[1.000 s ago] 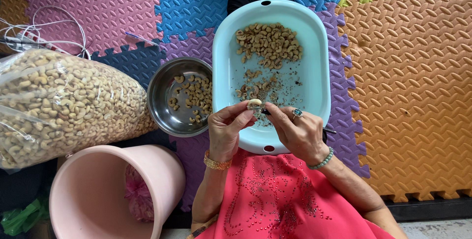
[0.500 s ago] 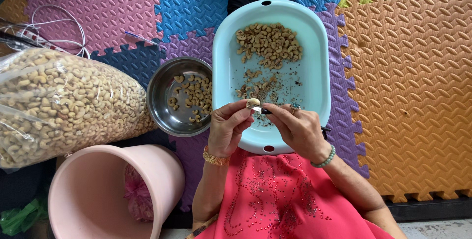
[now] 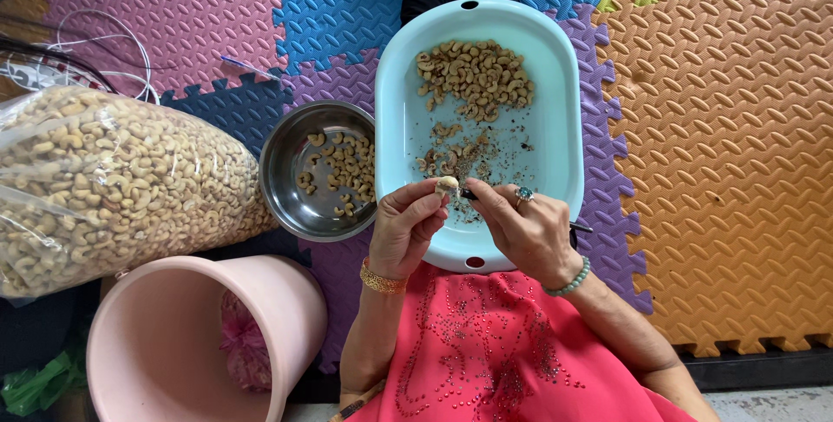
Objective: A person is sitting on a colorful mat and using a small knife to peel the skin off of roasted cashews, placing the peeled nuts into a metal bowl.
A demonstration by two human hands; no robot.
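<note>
My left hand [image 3: 408, 227] pinches a single pale cashew nut [image 3: 447, 185] between thumb and fingertips, over the near end of a light blue oval tub [image 3: 564, 101]. My right hand [image 3: 521, 227], with a ring and a bead bracelet, grips a thin dark tool [image 3: 468, 196] whose tip touches the nut; its handle end pokes out past the wrist. A heap of cashews [image 3: 475, 77] lies at the tub's far end, with crumbs and skins [image 3: 473, 157] in the middle.
A steel bowl [image 3: 286, 175] holding several cashews sits left of the tub. A big clear bag of cashews [image 3: 113, 188] lies at the far left. A pink bucket [image 3: 173, 344] stands at the lower left. Coloured foam mats [image 3: 720, 144] cover the floor. White cables [image 3: 95, 49] lie at the upper left.
Both hands stay over the tub's near end; the fingers shifted slightly around the nut, and the right hand's tool tip came against it.
</note>
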